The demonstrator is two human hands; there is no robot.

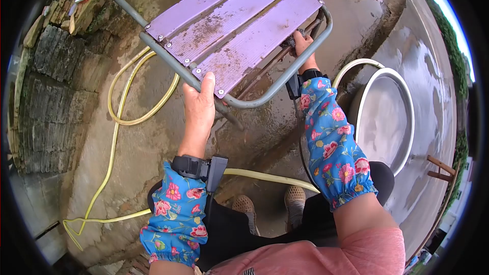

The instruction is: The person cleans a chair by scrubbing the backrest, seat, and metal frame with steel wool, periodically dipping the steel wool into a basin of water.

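Observation:
A purple slatted chair (254,35) with a grey metal tube frame is tilted in front of me, its slats smeared with brown dirt. My left hand (199,103) is closed on the near left corner of its seat frame, thumb on the slat edge and fingers underneath. My right hand (304,50) reaches inside the frame at the seat's right edge. Its fingers are closed on a grey, mesh-like steel wool scrubber (291,40), which is partly hidden and lies against a rusty brown bar under the seat.
A yellow hose (116,122) loops over the wet concrete at left and runs past my feet. At right stands a round metal basin (385,117) with water in it. A stacked stone wall (56,97) borders the left side. A small wooden stool (442,169) is at far right.

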